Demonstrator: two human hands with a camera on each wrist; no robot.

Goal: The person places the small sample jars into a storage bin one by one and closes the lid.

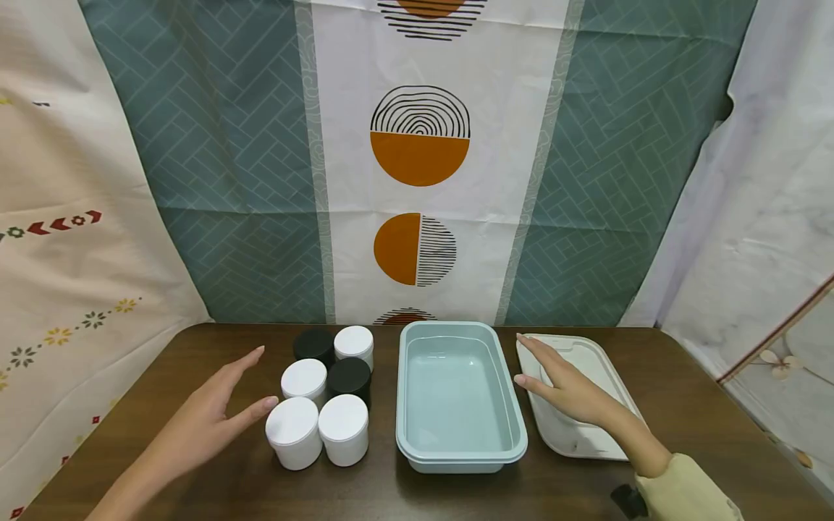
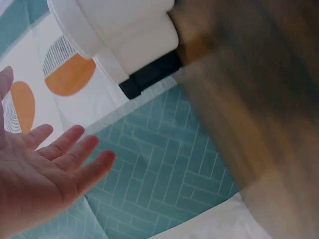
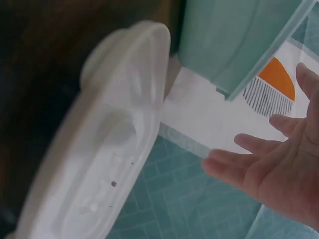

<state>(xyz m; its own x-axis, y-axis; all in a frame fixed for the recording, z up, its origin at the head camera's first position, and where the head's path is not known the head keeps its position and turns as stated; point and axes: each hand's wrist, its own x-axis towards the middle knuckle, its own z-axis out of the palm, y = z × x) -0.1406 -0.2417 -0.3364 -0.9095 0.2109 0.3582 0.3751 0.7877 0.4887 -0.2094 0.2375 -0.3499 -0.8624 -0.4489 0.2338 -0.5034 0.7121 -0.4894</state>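
Dark brown wood-look table (image 1: 560, 496). Teal-and-white curtain (image 1: 417, 199) behind it, orange half-circles and black lines; cream patterned cloth (image 1: 78, 289) at left, white marbled sheet (image 1: 743, 239) at right.

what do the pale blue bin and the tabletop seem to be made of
The pale blue bin looks like slightly glossy moulded plastic, judging by its rounded rim and reflections. The tabletop shows dark brown grain with low sheen: wood or wood-look laminate, I can't tell.
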